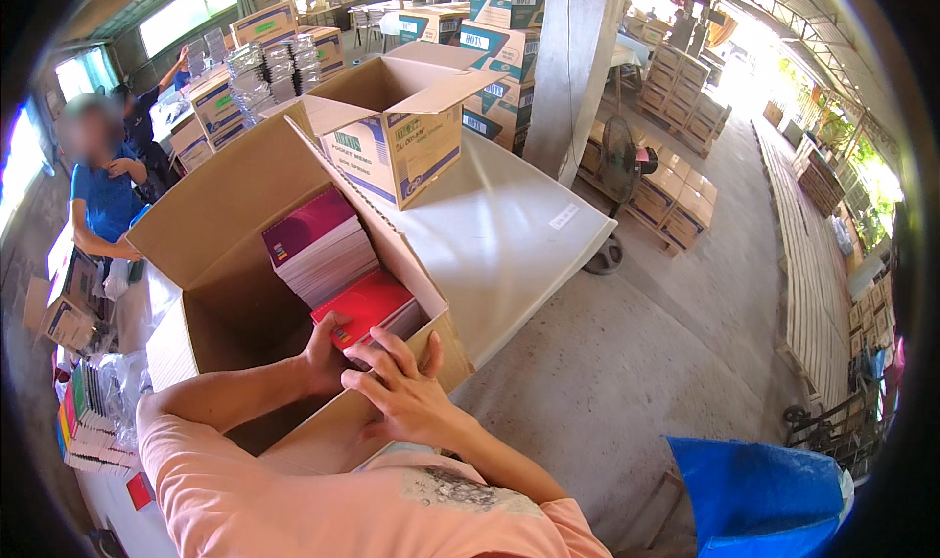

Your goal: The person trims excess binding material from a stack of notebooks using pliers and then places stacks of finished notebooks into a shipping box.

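Observation:
An open cardboard box (211, 318) stands right in front of me. In it, a tall stack of purple-covered notebooks (328, 255) lines the far right side. Nearer to me, a shorter stack of red-covered notebooks (367, 303) sits against it. My left hand (326, 357) reaches into the box and grips the near left edge of the red stack, thumb on the top cover, its other fingers hidden. My right hand (406, 382) is over the box's near edge, fingers bent and apart, fingertips close to the red stack; whether they touch it I cannot tell.
Another open carton (421, 157) stands beyond on the white table (509, 225). Stacked notebooks (88, 426) lie at the left by clear plastic. A person in blue (103, 196) works at far left. A fan (622, 162), a pillar (578, 78) and a blue sheet (759, 499) are rightward.

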Demonstrator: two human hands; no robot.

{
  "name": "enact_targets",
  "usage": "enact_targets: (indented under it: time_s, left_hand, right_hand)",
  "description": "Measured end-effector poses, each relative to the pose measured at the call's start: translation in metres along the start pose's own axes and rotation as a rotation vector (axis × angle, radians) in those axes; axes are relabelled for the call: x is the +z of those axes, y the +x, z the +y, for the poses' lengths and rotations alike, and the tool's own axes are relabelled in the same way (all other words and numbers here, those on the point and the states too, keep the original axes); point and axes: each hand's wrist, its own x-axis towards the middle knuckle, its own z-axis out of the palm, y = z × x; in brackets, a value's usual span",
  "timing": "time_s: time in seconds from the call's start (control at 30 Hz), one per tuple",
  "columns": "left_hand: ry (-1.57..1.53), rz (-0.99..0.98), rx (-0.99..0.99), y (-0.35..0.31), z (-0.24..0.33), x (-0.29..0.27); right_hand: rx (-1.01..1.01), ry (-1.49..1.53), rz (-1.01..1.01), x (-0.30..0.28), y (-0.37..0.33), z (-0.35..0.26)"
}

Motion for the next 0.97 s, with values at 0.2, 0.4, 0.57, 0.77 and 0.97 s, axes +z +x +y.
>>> enact_targets:
  time_s: [0.2,0.4,0.57,0.77,0.97]
  left_hand:
    - [0.059,0.104,0.047,0.002,0.003,-0.001]
    - [0.026,0.141,0.054,0.002,-0.001,0.001]
    - [-0.113,0.013,0.017,0.005,-0.008,-0.016]
    - [-0.111,-0.044,-0.013,0.004,-0.008,-0.021]
    - [0.058,0.086,0.17,0.023,-0.002,-0.042]
  right_hand:
    - [0.022,-0.008,-0.023,-0.003,0.0,-0.002]
    - [0.048,0.05,-0.075,-0.006,0.0,-0.002]
    - [0.031,-0.049,-0.056,-0.007,0.0,-0.003]
    - [0.031,-0.033,-0.052,-0.005,0.0,-0.002]
    - [0.053,-0.032,-0.073,-0.006,0.001,-0.004]
